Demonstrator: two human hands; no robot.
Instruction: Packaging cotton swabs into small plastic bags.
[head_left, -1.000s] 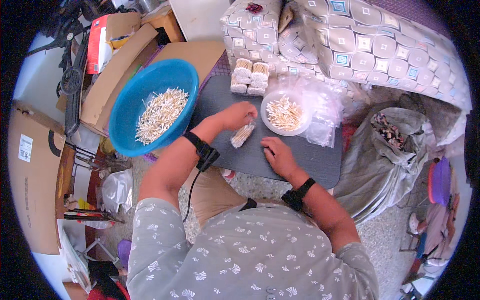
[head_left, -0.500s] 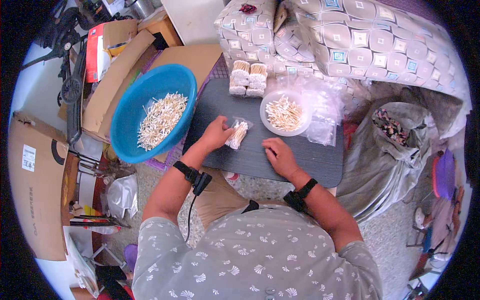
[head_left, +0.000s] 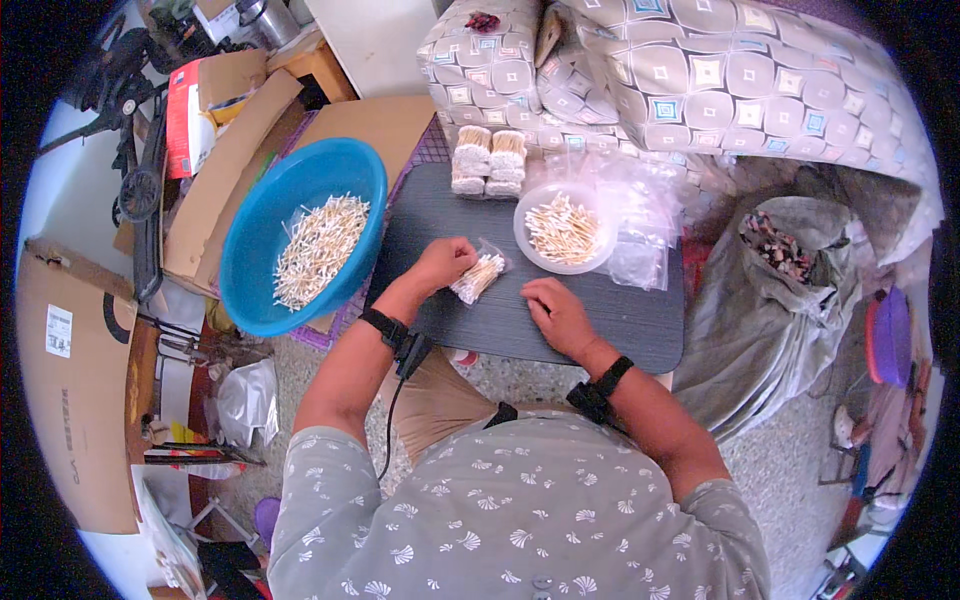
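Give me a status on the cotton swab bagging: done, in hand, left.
Done: filled packs are stacked at the table's far edge. In hand: the left hand holds a small bag of swabs; the right hand rests flat beside it. Left: loose swabs in the white bowl and blue basin.

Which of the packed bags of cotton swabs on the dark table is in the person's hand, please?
The small bag lying at mid-table, held at its end by the left hand. The other filled bags stand stacked at the table's far edge, untouched.
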